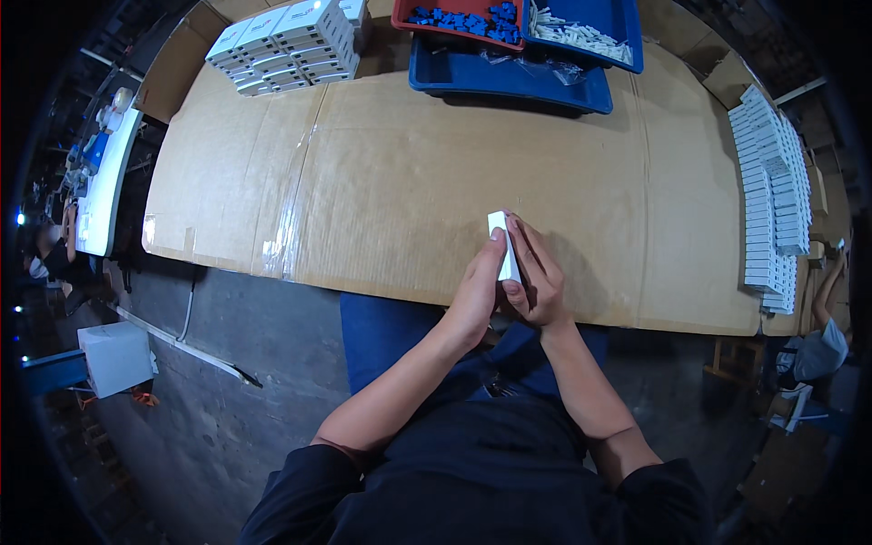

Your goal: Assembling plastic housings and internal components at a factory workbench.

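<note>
Both of my hands hold one small white box (505, 247) over the near edge of the cardboard-covered table (409, 173). My left hand (477, 286) presses its thumb on the box's upper end from the left. My right hand (543, 277) wraps the box's right side, its fingers along the far side and its thumb near the lower end. The box stands on edge with a narrow face turned up. Its underside and part of its sides are hidden by my palms and fingers.
White boxes (282, 45) are stacked at the far left; more white boxes (772, 200) line the right edge. At the back, a red tray (427, 34) holds blue pieces, a blue tray (627, 56) white pieces, and another blue tray (509, 86) clear plastic. Other people sit far left and right.
</note>
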Demonstrator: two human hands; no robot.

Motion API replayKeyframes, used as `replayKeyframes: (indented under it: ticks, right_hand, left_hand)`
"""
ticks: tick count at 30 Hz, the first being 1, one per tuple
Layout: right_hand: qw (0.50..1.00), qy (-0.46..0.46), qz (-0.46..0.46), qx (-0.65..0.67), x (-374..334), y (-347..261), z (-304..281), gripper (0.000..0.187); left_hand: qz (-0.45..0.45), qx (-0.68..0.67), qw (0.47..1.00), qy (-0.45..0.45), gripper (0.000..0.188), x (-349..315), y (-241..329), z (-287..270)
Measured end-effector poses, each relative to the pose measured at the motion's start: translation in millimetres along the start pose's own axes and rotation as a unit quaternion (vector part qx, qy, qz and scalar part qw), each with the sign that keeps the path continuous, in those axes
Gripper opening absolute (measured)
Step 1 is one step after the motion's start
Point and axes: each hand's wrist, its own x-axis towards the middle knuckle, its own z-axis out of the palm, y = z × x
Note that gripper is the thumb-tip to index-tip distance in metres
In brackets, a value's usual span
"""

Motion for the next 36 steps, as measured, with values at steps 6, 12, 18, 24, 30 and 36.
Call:
replayKeyframes:
  ticks: [6, 12, 18, 24, 30, 36]
  right_hand:
    - [1.0, -0.007, -0.003, 0.003, -1, 1, 1, 0.069]
    - [1.0, -0.015, -0.005, -0.001, -2, 3, 1, 0.069]
    - [1.0, -0.018, 0.014, 0.013, -5, 0, 3, 0.069]
    - [0.994, -0.036, 0.053, 0.084, 7, -4, 2, 0.07]
    - [0.964, 0.039, 0.181, 0.193, 12, -17, 2, 0.07]
    - [0.977, -0.025, 0.184, 0.108, 9, -28, 0, 0.055]
  left_hand:
    - [0.022, 0.008, 1.0, 0.011, 0.054, 3, -6, 1]
    - [0.024, 0.006, 1.0, 0.015, 0.057, -1, -3, 3]
    - [0.039, 0.003, 0.999, 0.038, 0.058, -2, -5, 3]
    - [0.006, -0.019, 1.0, 0.011, 0.06, -1, 0, -8]
    - [0.202, 0.079, 0.976, 0.026, 0.073, -1, 23, 2]
    - [0.232, 0.156, 0.96, -0.013, 0.074, -5, 27, -3]
